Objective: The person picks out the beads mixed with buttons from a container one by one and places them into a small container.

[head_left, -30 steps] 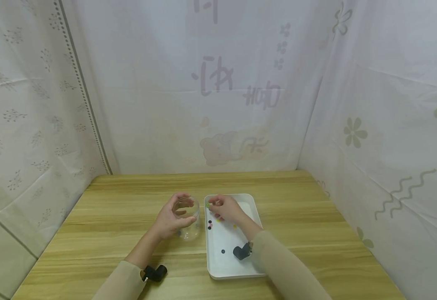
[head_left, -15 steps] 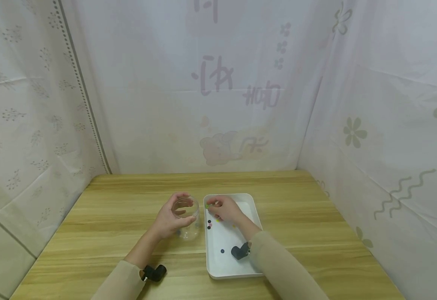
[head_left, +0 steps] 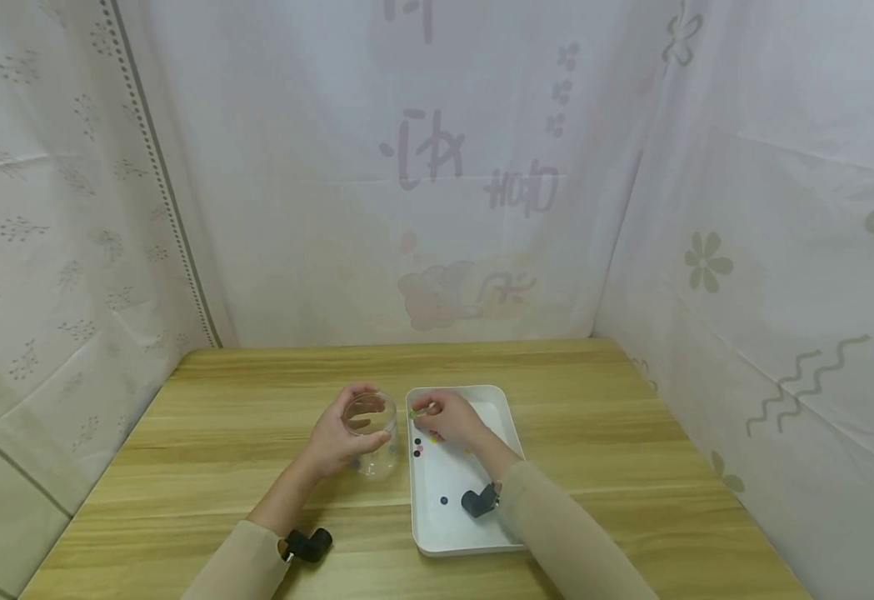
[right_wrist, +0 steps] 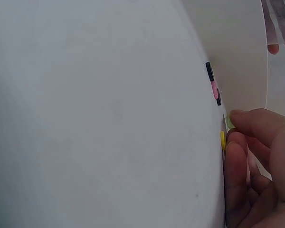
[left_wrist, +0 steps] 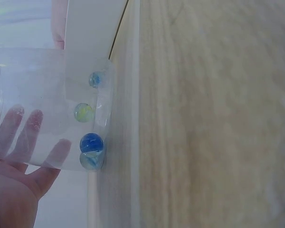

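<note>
My left hand holds a clear jar upright on the table, fingers and thumb curled round its sides. Several glass marbles lie at the jar's bottom in the left wrist view, among them a blue one and a yellow-green one. Over the far left part of a white tray, my right hand pinches a small translucent green marble between thumb and forefinger; the fingers partly cover it. Flat round button-like discs lie close by: black, pink and yellow.
A dark disc lies alone toward the tray's near end. The tray's raised wall stands just right of the jar. Both are on a wooden table, with patterned curtains behind and at the sides.
The right thumb and forefinger have closed in on the green marble by the tray's left wall. The left hand and jar have stayed in place.
</note>
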`<control>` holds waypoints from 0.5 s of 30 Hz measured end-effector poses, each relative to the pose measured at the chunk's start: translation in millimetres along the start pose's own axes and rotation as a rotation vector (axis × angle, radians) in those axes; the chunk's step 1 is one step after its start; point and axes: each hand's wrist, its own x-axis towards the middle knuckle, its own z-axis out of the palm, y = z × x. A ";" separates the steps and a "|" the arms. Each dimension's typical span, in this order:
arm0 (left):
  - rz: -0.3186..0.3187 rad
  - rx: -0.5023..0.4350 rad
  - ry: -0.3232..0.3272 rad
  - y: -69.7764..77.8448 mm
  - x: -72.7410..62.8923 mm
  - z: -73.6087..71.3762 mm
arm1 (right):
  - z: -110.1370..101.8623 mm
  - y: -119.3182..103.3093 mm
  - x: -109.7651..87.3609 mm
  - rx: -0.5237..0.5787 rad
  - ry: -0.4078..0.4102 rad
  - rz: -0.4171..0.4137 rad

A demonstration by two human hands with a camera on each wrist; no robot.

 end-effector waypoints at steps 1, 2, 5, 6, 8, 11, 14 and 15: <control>0.002 0.000 0.001 0.2 0.0 0.1 | 0.2 0.4 0.3 -0.002 -0.001 -0.005; 0.002 0.002 0.001 0.5 -0.1 0.3 | 0.4 0.9 0.6 -0.005 -0.001 -0.008; 0.002 0.001 0.002 1.6 -0.3 0.1 | 0.6 1.6 1.9 -0.017 -0.003 -0.016; 0.002 0.001 0.002 1.9 -0.3 0.1 | 0.6 1.8 2.2 -0.019 -0.004 -0.020; 0.001 0.002 0.001 2.4 -0.5 0.0 | 0.5 2.1 2.6 -0.027 -0.002 -0.022; -0.002 0.008 -0.002 3.0 -0.5 -0.1 | 0.3 1.8 2.1 -0.049 -0.002 -0.026; -0.005 0.013 -0.007 3.1 -0.5 -0.4 | 0.8 1.6 1.5 -0.072 -0.003 -0.032; -0.006 0.015 -0.007 3.0 -0.5 -0.5 | 0.8 1.5 1.3 -0.077 -0.004 -0.031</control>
